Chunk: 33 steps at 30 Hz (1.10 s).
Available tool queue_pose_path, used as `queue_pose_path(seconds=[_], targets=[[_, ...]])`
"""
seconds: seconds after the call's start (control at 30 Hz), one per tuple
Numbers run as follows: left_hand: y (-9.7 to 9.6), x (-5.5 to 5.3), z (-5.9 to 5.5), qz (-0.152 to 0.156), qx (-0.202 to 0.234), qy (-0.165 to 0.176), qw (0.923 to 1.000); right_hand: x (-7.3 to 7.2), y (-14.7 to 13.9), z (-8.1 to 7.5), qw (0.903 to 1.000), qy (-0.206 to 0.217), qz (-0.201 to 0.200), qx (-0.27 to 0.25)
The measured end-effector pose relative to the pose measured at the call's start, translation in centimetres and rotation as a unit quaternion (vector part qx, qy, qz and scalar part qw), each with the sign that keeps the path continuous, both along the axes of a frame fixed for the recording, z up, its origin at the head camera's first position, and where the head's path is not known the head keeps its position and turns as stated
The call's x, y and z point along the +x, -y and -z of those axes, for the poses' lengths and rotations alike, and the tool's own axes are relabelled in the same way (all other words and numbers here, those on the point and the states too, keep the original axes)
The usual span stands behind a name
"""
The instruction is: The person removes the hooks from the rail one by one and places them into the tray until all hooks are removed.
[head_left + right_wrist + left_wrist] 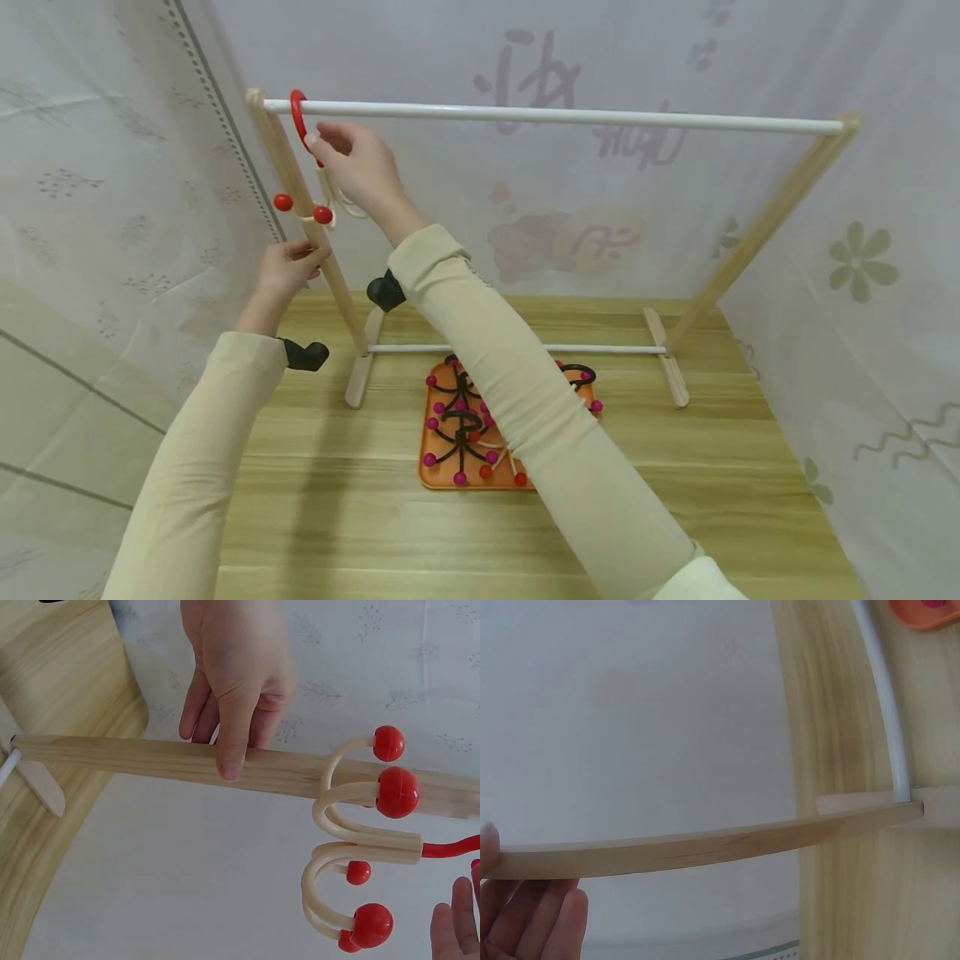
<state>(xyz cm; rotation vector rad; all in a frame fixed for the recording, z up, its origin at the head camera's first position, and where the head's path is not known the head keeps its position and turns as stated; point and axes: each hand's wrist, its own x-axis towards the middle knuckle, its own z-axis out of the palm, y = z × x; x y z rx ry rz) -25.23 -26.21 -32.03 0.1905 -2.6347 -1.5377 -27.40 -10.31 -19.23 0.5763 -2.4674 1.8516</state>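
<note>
My left hand [283,271] grips the left wooden post [262,769] of a rack partway up, thumb on one face and fingers on the other. A multi-prong hook [352,847] hangs from the rack's white top bar [555,115] near its left end. It has cream curved prongs tipped with red balls and a red curved top [297,117] looped over the bar. My right hand [363,171] holds the red part just below the bar between thumb and index finger. In the right wrist view only some right fingers [457,922] show, at the lower right edge.
On the wooden table [360,517] an orange tray [431,479] bears several black hooks [461,433] with magenta balls and cream hooks with red balls. My right forearm covers part of it. A lower white bar [600,349] joins the rack's feet. Patterned curtains [862,333] surround the table.
</note>
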Motion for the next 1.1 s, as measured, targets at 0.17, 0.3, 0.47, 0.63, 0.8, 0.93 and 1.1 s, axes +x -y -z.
queue_pose_path(seconds=[0.17,0.3,0.47,0.63,0.8,0.93,1.1], targets=[[-0.3,0.1,0.0,-0.005,0.003,-0.004,1.0000,0.0,-0.1,0.0,0.9998,0.003,-0.020,0.006],[-0.4,0.1,-0.1,-0.004,0.004,-0.007,1.0000,0.0,0.0,-0.1,0.9985,0.014,-0.052,-0.005],[-0.5,0.1,-0.2,-0.002,0.005,-0.004,1.0000,-0.2,0.1,-0.2,0.9964,0.022,-0.077,-0.024],[-0.5,-0.1,-0.1,0.003,0.006,-0.009,0.9999,-0.1,-0.4,-0.3,0.9978,0.014,-0.060,-0.024],[-0.6,-0.3,0.0,0.004,0.004,-0.012,0.9999,-0.2,-1.0,-0.2,0.9997,-0.023,-0.002,0.002],[-0.6,-0.4,0.0,0.004,0.002,-0.010,0.9999,-0.5,-1.6,-0.1,0.9978,-0.052,0.039,0.015],[-0.5,-0.5,-0.1,0.006,-0.001,-0.002,1.0000,-0.7,-2.2,-0.1,0.9961,-0.063,0.060,0.013]])
